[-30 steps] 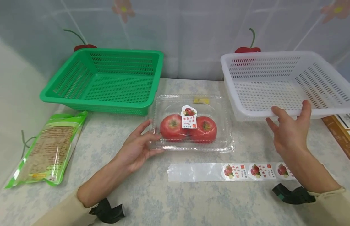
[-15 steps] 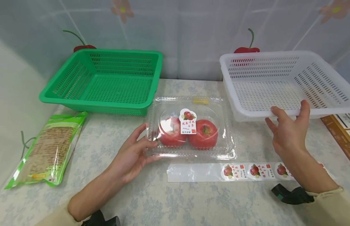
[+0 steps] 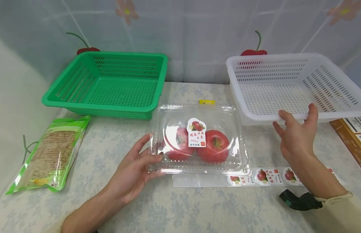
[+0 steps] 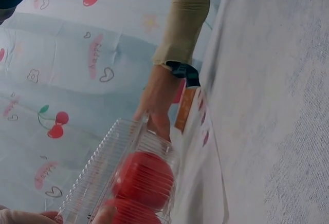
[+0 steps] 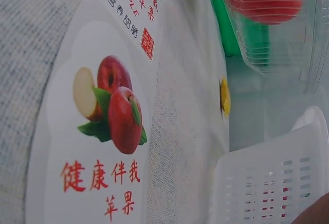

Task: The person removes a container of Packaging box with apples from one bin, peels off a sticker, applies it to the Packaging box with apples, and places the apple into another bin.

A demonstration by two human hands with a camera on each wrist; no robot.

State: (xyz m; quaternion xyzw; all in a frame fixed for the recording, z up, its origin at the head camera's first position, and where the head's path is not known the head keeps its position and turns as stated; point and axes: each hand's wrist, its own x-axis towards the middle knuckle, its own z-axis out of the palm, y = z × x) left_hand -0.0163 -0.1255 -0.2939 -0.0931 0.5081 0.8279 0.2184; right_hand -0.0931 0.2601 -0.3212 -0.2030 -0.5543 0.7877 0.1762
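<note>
My left hand (image 3: 135,168) grips the left edge of a clear plastic clamshell box (image 3: 198,170), thumb over its lower left corner. Two red apples (image 3: 216,145) lie inside, and an apple label (image 3: 197,137) shows on the lid. In the left wrist view the box (image 4: 121,136) is seen from its end. My right hand (image 3: 298,139) is at the front rim of a white basket (image 3: 341,115), fingers apart and overlapping the rim, with nothing held. A strip of apple stickers (image 3: 269,176) lies on the table, its left part partly behind the box.
A green basket (image 3: 101,108) stands at the back left. In front of it lies a green-edged packet (image 3: 52,155) of brown contents. A small yellow piece (image 3: 207,102) is behind the box. A brown box (image 3: 349,139) shows at the right, by the white basket.
My left hand has brought the clamshell box down the view towards me, and it looks larger. It now overlaps the sticker strip, and the yellow piece shows beyond it. The right hand stays put.
</note>
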